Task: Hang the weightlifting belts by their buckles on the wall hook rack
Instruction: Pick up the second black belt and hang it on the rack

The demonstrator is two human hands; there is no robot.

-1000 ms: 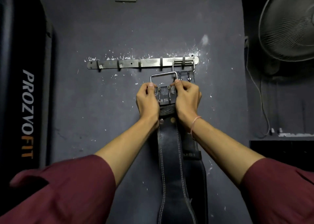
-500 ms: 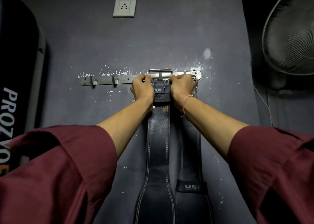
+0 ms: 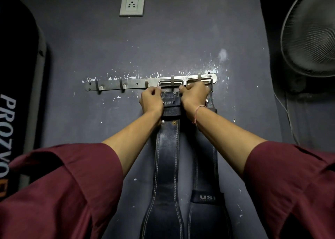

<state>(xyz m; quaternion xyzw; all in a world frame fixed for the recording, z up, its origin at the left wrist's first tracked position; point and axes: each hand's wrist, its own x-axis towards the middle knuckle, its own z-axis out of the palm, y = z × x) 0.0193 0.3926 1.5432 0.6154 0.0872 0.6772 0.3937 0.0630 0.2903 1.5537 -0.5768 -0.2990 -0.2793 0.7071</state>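
A metal hook rack (image 3: 116, 84) is screwed to the dark wall. A black leather belt (image 3: 167, 166) hangs down from its steel buckle (image 3: 170, 83), which sits over the second hook from the right. My left hand (image 3: 151, 99) and my right hand (image 3: 194, 95) grip the belt's top on either side, just under the buckle. A second black belt (image 3: 206, 199) with a "USI" label hangs to the right; its buckle (image 3: 199, 81) is over the rightmost hook, partly hidden by my right hand.
Two bare hooks (image 3: 122, 86) stand on the rack's left part. A wall socket (image 3: 132, 5) sits above. A black punching bag (image 3: 16, 93) hangs at the left, and a fan (image 3: 311, 32) at the right.
Both hands raised the belt from below the rack up to it, and the buckle now sits over the hook. The camera moved closer to the wall.
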